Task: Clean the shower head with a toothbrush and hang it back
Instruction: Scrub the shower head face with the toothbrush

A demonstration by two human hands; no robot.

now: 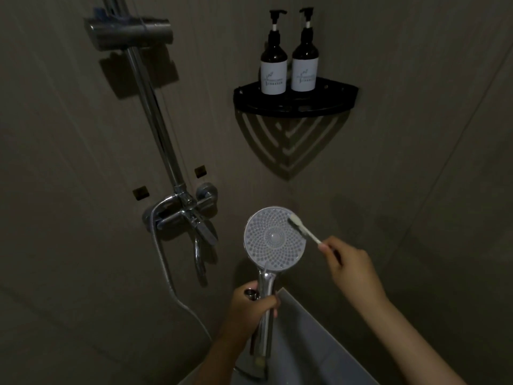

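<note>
The round shower head (273,240) faces me with its white nozzle plate up, on a chrome handle. My left hand (251,304) grips that handle from the left. My right hand (351,269) holds a white toothbrush (304,232) by its end. The brush's bristle head rests on the upper right rim of the nozzle plate. The empty holder bracket (130,33) sits high on the chrome riser rail (156,118) at the upper left.
The mixer tap (181,215) is fixed to the wall left of the shower head, with a metal hose (166,270) looping down from it. A black corner shelf (295,102) carries two dark pump bottles (288,62). A pale ledge (308,345) lies below my hands.
</note>
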